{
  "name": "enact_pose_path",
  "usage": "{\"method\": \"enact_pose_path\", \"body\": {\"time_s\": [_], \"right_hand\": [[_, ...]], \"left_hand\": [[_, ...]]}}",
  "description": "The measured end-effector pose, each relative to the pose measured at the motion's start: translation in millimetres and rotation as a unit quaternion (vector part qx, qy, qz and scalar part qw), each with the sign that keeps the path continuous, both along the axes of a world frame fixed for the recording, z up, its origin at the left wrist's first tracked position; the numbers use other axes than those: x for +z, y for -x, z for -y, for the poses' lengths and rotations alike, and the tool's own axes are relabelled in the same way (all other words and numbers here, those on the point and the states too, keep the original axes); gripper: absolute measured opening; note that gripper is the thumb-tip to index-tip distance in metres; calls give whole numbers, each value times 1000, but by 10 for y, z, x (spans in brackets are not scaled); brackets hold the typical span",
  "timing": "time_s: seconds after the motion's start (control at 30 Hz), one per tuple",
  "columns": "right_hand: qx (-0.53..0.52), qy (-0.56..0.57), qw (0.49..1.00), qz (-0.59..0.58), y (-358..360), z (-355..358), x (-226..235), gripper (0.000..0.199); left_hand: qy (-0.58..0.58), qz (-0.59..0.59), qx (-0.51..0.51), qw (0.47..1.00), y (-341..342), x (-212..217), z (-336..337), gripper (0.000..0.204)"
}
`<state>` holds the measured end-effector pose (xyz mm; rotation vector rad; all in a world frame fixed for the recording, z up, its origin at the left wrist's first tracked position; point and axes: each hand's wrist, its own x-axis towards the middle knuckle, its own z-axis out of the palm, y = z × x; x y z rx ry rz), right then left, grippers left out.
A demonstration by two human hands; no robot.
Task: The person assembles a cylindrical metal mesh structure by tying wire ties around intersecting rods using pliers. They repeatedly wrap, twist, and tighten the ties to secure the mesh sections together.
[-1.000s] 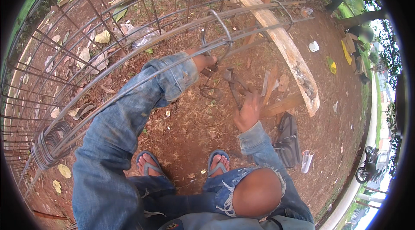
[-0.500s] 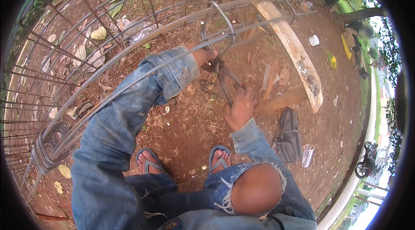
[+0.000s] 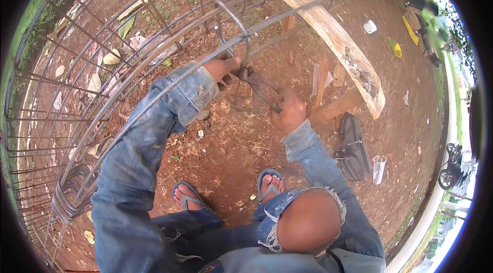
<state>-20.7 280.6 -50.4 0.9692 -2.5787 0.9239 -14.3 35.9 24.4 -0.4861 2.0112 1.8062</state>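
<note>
My right hand (image 3: 291, 113) is closed round the handles of dark metal pincers (image 3: 263, 88). The jaws are up against the lower end of a bent steel stirrup (image 3: 233, 19) that hangs over long reinforcing bars (image 3: 177, 75). My left hand (image 3: 221, 70) is beside the jaws, its thumb stretched toward the stirrup and its fingers curled under. What those fingers pinch, if anything, is hidden. Thin dark wire (image 3: 244, 103) shows just below the pincers.
A rebar cage (image 3: 77, 75) spreads across the left, with a bundle of stirrups (image 3: 72, 191) on its bars. A rough wooden plank (image 3: 328, 29) on posts supports the bars. A grey bag (image 3: 354, 149) and a clear plastic cup (image 3: 379, 169) lie at the right.
The whole view has shifted a little. The pincers have turned slightly, their handles pointing further to the right, and my right hand has moved up and right with them. My left hand stays by the jaws.
</note>
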Motion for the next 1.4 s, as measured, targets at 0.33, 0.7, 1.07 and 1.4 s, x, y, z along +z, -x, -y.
{"method": "enact_pose_path", "body": {"time_s": [0.33, 0.7, 1.07, 1.4], "right_hand": [[166, 35, 982, -79, 866, 33, -9, 37], [242, 238, 713, 613, 8, -19, -94, 27], [225, 181, 615, 734, -121, -166, 39, 57], [293, 156, 530, 780, -245, -40, -10, 60]], "left_hand": [[-42, 30, 37, 998, 8, 78, 45, 23], [-59, 9, 26, 998, -48, 84, 19, 22], [-23, 24, 48, 998, -89, 122, 22, 20], [-73, 8, 41, 997, -102, 94, 10, 19]]}}
